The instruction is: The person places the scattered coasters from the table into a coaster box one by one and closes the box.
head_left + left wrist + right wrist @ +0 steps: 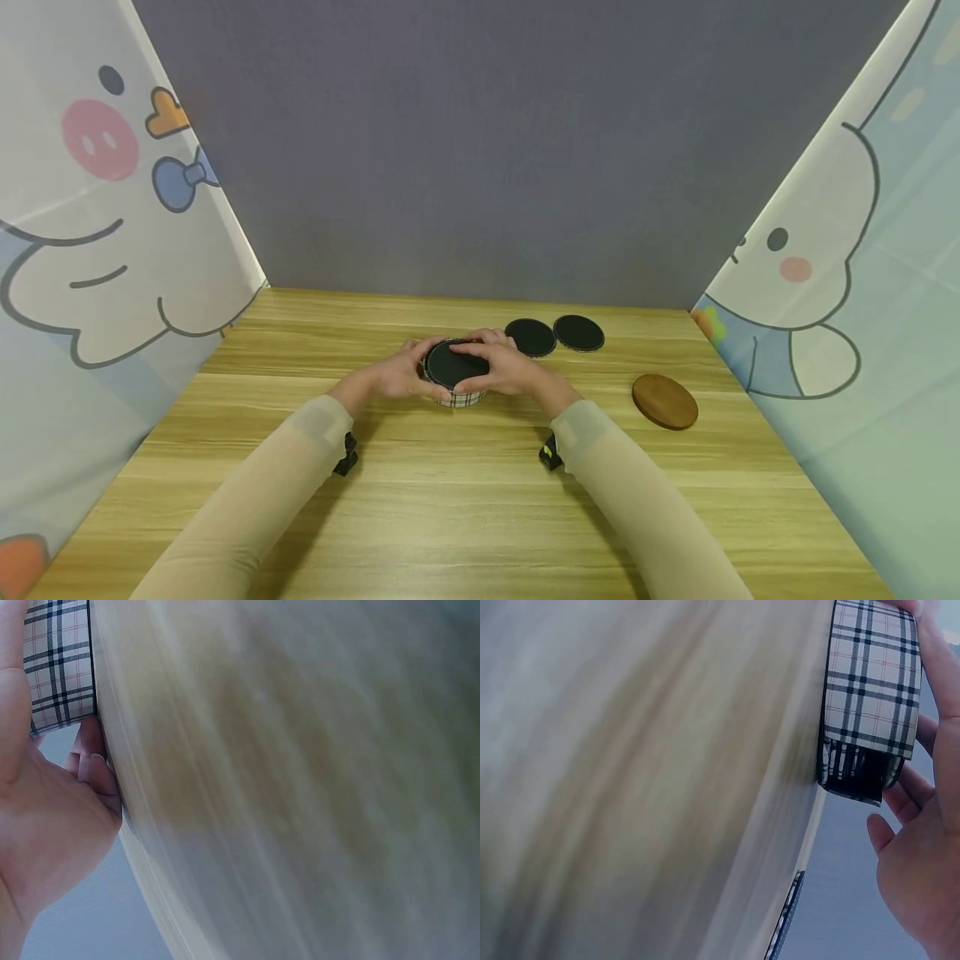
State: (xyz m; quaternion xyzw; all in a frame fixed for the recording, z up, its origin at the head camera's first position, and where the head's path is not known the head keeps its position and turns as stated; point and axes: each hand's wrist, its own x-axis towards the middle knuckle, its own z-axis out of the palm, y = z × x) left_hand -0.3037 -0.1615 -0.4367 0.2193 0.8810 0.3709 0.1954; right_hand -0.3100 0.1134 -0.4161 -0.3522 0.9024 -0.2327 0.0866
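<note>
A round, plaid-sided coaster holder (463, 400) with a black disc on top stands on the table between both hands. The left hand (401, 372) grips its left side, thumb in front and fingers toward the back. From the right, the right hand (510, 367) holds it, with a finger across the black top and the thumb at the front edge. White, black and red checks cover the holder (60, 667) in the left wrist view. A gap in the side of the holder (870, 675), dark inside, appears in the right wrist view.
Two black round coasters (531, 337) (579, 332) lie side by side behind the right hand. A brown wooden disc (665, 402) lies farther right on the wooden table (450, 517). A grey panel (480, 150) rises at the back, with cartoon-printed sheets on both sides.
</note>
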